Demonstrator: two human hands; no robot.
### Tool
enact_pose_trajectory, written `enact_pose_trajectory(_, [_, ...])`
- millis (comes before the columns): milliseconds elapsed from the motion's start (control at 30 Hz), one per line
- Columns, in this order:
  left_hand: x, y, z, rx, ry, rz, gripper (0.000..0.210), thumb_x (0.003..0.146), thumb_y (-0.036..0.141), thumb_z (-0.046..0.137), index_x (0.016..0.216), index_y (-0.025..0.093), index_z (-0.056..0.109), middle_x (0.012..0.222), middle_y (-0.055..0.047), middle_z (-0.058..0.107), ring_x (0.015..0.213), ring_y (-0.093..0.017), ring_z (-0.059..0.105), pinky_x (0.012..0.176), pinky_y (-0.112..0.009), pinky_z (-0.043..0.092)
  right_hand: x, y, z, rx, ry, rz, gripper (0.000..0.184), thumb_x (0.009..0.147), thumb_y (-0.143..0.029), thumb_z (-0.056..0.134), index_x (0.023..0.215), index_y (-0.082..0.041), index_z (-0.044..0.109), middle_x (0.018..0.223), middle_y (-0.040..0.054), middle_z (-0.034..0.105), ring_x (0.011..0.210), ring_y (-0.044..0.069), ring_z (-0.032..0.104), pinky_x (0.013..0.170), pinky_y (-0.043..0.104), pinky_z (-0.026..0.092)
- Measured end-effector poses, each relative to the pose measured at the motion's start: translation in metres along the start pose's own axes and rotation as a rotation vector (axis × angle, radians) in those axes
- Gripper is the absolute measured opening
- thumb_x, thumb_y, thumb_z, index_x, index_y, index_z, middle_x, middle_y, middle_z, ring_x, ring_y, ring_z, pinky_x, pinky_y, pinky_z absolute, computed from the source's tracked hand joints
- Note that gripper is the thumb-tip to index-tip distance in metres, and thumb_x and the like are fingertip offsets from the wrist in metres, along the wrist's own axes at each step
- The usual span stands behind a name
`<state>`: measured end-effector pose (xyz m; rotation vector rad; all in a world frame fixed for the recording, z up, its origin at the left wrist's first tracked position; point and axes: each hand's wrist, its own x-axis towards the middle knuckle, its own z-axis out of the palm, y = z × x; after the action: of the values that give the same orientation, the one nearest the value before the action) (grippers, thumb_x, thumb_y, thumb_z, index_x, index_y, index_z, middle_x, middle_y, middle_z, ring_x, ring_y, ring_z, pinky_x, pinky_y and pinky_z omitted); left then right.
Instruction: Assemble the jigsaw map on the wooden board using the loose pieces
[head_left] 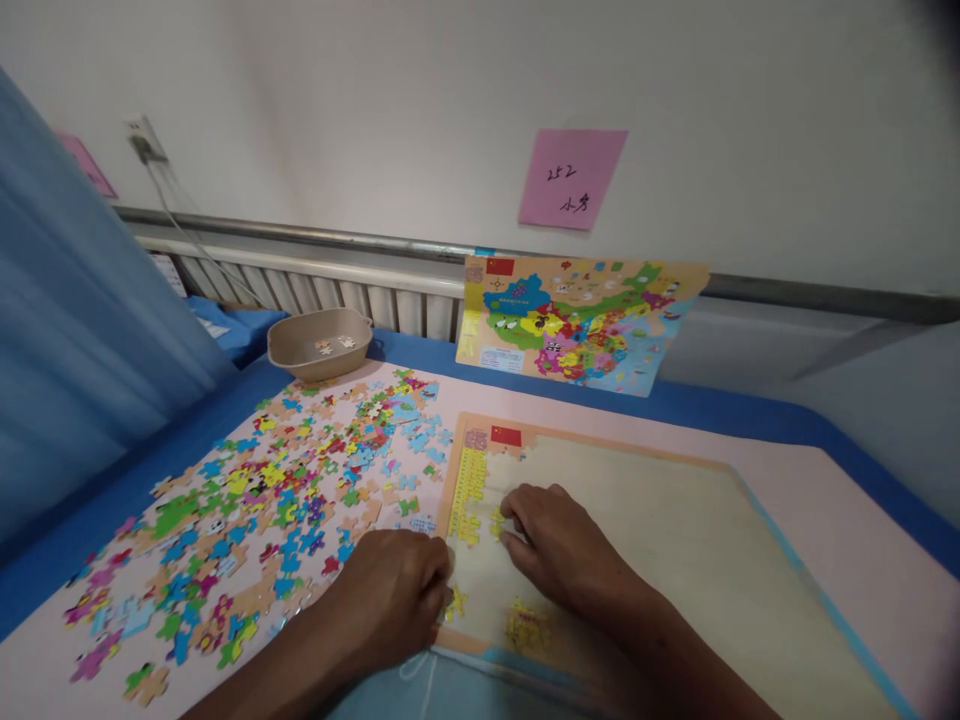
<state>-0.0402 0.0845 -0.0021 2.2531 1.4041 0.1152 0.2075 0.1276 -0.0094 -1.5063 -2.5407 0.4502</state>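
Observation:
My right hand (pixel 559 545) is over the puzzle board (pixel 675 540), its thumb and forefinger pinching a small yellow puzzle piece (pixel 497 521). Curled closed at the board's lower left edge is my left hand (pixel 397 580). A yellow piece (pixel 456 602) shows beside its fingertips; whether the fingers grip it or anything else is hidden. Along the board's left side runs a strip of joined yellow pieces (pixel 472 475), with a red flag (pixel 505 436) printed at the top corner. More yellow pieces (pixel 527 625) lie below my right hand.
Many loose coloured puzzle pieces (pixel 262 490) spread over the pink sheet to the left. A beige basin (pixel 319 345) with a few pieces stands behind them. A map picture (pixel 581 325) leans against the wall rail. A blue curtain (pixel 82 300) hangs at the left.

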Motion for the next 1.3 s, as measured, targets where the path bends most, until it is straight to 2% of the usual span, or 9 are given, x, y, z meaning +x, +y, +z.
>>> enact_pose_trajectory(167, [0.001,0.003,-0.002,0.004,-0.002,0.002,0.01,0.087,0.022,0.056,0.077,0.022,0.058,0.078,0.0,0.07,0.075,-0.018,0.062,0.067,-0.03,0.033,-0.001,0.001,0.001,0.005,0.021,-0.017,0.004,0.088,-0.018,0.058,0.092,-0.019,0.059,0.089,0.004,0.066,0.08,0.02,0.053,0.077,0.034,0.032])
enact_pose_trajectory(433, [0.0,0.0,-0.003,0.006,-0.011,-0.012,0.01,0.088,0.025,0.056,0.079,0.023,0.062,0.079,0.0,0.071,0.076,-0.018,0.063,0.066,-0.03,0.035,-0.006,-0.005,-0.009,0.039,-0.028,0.003,0.009,0.083,-0.016,0.06,0.091,-0.02,0.061,0.085,0.0028,0.065,0.081,0.021,0.052,0.074,0.032,0.03])
enact_pose_trajectory(700, [0.002,-0.006,-0.009,0.039,0.043,-0.014,0.017,0.09,0.021,0.051,0.079,0.023,0.064,0.08,-0.002,0.072,0.078,-0.018,0.066,0.066,-0.03,0.034,-0.009,-0.014,-0.013,0.037,-0.096,0.012,0.011,0.078,-0.016,0.061,0.087,-0.02,0.06,0.081,0.0023,0.063,0.08,0.02,0.052,0.073,0.032,0.029])
enact_pose_trajectory(833, [0.003,-0.01,-0.014,0.071,0.054,-0.075,0.018,0.092,0.024,0.052,0.085,0.023,0.067,0.086,-0.004,0.074,0.085,-0.021,0.068,0.068,-0.03,0.036,-0.01,-0.021,-0.013,0.031,-0.115,0.017,0.011,0.077,-0.016,0.061,0.087,-0.02,0.059,0.081,0.0021,0.063,0.078,0.02,0.05,0.072,0.032,0.03])
enact_pose_trajectory(1033, [0.006,-0.014,-0.022,0.114,0.129,-0.154,0.016,0.092,0.023,0.054,0.086,0.022,0.068,0.088,-0.005,0.074,0.084,-0.022,0.067,0.068,-0.03,0.036,-0.012,-0.023,-0.008,0.07,-0.119,0.002,0.012,0.077,-0.016,0.062,0.085,-0.021,0.056,0.08,0.0011,0.061,0.077,0.019,0.05,0.075,0.033,0.03])
enact_pose_trajectory(1100, [0.003,-0.017,-0.03,0.085,0.231,-0.14,0.017,0.09,0.019,0.052,0.084,0.022,0.068,0.084,-0.004,0.073,0.081,-0.02,0.066,0.069,-0.03,0.038,-0.013,-0.022,-0.006,0.089,-0.117,-0.018,0.011,0.078,-0.016,0.062,0.085,-0.021,0.055,0.08,0.0005,0.061,0.075,0.018,0.05,0.077,0.034,0.031])
enact_pose_trajectory(1133, [-0.001,-0.02,-0.037,0.054,0.328,-0.133,0.018,0.091,0.019,0.051,0.084,0.022,0.068,0.082,-0.003,0.073,0.079,-0.019,0.066,0.07,-0.029,0.039,-0.014,-0.021,-0.006,0.095,-0.119,-0.03,0.011,0.078,-0.017,0.062,0.085,-0.021,0.055,0.081,0.0004,0.062,0.074,0.018,0.05,0.078,0.035,0.031])
enact_pose_trajectory(1200, [-0.013,-0.028,-0.055,-0.039,0.612,-0.149,0.02,0.093,0.025,0.052,0.084,0.022,0.07,0.082,-0.001,0.072,0.078,-0.017,0.065,0.072,-0.028,0.043,-0.015,-0.019,-0.005,0.093,-0.13,-0.051,0.01,0.079,-0.018,0.062,0.085,-0.021,0.054,0.082,0.0008,0.063,0.074,0.018,0.05,0.08,0.037,0.031])
enact_pose_trajectory(1300, [-0.042,-0.045,-0.084,-0.203,1.092,-0.302,0.02,0.094,0.038,0.06,0.091,0.022,0.072,0.08,0.002,0.071,0.072,-0.015,0.063,0.069,-0.026,0.046,-0.014,-0.018,-0.005,0.052,-0.145,-0.076,0.009,0.08,-0.017,0.06,0.084,-0.022,0.054,0.082,0.002,0.063,0.075,0.02,0.052,0.079,0.038,0.032])
